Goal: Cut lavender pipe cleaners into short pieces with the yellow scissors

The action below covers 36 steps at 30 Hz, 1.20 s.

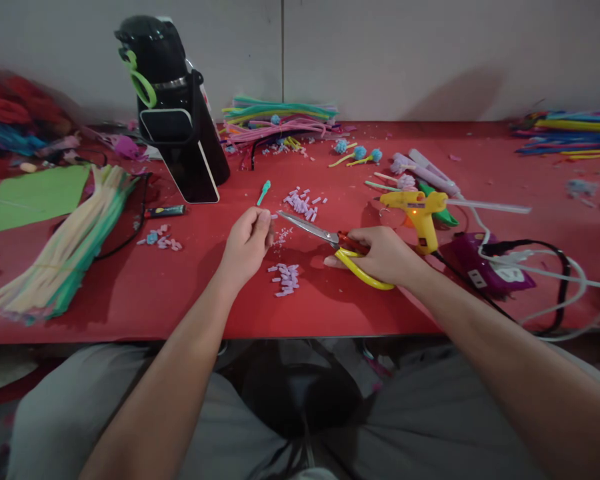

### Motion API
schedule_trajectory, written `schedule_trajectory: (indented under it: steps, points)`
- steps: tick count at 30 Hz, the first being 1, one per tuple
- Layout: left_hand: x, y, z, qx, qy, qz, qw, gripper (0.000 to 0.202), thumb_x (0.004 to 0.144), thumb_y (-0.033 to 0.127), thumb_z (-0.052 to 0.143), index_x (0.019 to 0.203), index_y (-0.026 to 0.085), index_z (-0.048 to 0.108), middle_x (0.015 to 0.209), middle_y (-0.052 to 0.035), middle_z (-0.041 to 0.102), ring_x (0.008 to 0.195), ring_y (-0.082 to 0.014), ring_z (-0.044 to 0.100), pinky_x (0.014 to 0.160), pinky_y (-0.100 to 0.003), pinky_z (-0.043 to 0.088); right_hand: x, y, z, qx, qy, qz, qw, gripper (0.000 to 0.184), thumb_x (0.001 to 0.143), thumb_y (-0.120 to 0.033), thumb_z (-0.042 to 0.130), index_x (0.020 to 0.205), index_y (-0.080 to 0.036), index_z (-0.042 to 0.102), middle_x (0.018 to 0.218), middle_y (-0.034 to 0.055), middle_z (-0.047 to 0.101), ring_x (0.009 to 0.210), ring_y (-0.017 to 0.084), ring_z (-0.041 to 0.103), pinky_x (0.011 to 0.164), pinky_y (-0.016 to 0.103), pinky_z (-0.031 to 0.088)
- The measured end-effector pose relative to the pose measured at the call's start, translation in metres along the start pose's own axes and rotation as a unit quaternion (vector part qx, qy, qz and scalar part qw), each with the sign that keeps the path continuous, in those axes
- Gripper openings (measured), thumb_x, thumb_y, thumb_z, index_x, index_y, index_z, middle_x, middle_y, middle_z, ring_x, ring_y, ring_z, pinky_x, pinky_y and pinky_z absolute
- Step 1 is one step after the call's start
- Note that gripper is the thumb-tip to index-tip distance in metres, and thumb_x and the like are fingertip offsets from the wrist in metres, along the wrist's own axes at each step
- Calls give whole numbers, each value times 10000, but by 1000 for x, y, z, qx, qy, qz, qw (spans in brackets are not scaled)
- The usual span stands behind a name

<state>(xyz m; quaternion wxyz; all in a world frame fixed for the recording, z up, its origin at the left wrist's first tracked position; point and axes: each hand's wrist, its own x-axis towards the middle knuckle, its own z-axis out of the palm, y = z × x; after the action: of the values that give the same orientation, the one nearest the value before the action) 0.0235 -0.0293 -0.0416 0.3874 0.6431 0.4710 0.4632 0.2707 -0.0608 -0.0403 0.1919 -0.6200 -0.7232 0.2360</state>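
My left hand (247, 241) is closed in a pinch on a small lilac pipe cleaner piece (274, 216), whose end sticks out past the fingertips. My right hand (377, 252) grips a pair of scissors (307, 227) with one red and one yellow handle loop. The blade tips point left and lie close beside the lilac piece. Beyond the blades is a pile of cut lilac pieces (305, 203). A second lilac pile (284, 279) sits nearer the table edge, with tiny trimmings (283, 237) between. A teal twisted piece (264, 192) lies just past my left hand.
A yellow glue gun (420, 212) with its orange light on stands right, beside a purple power strip (495, 263) and cables. A black bottle (170, 87) with a phone (177, 157) rises back left. Pipe cleaner bundles (75, 247) lie left, with pink pieces (163, 240) nearby.
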Motion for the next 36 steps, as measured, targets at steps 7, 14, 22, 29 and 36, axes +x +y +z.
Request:
schedule_trajectory:
  steps: [7, 14, 22, 29, 36]
  points:
    - [-2, -1, 0, 16, 1, -24, 1000, 346, 1017, 281, 420, 684, 195, 454, 524, 37, 478, 456, -74, 418, 470, -221, 344, -1, 1, 0, 3, -6, 1, 1000, 679, 611, -802, 694, 585, -214, 353, 573, -60, 285, 569, 96, 266, 503, 278, 207]
    - [-2, -2, -2, 15, -3, -27, 1000, 361, 1015, 301, 415, 669, 197, 434, 505, 39, 459, 452, -76, 401, 462, -224, 326, 0, 2, 0, -2, -10, -7, 1000, 670, 618, -794, 696, 595, -215, 359, 576, -60, 304, 574, 99, 284, 513, 281, 209]
    - [-1, -3, -2, -3, -9, -10, 1000, 359, 1020, 325, 420, 686, 196, 442, 529, 40, 462, 455, -72, 394, 457, -218, 321, 0, 1, 0, 0, -17, -8, 1000, 664, 622, -802, 683, 594, -213, 377, 578, -57, 324, 573, 99, 303, 516, 278, 216]
    - [-2, -2, -1, 3, -9, -3, 1000, 371, 1023, 345, 426, 682, 198, 438, 547, 37, 468, 458, -73, 401, 462, -219, 338, 0, -1, -1, -9, -20, -1, 1000, 673, 619, -817, 663, 586, -211, 371, 571, -53, 321, 571, 100, 298, 516, 276, 220]
    - [-2, 0, -1, 5, -10, -2, 1000, 372, 1021, 355, 431, 681, 202, 444, 547, 29, 478, 458, -82, 407, 460, -228, 349, 0, -2, -3, -3, -18, -10, 1000, 682, 619, -824, 656, 574, -213, 357, 566, -53, 303, 566, 101, 291, 507, 276, 213]
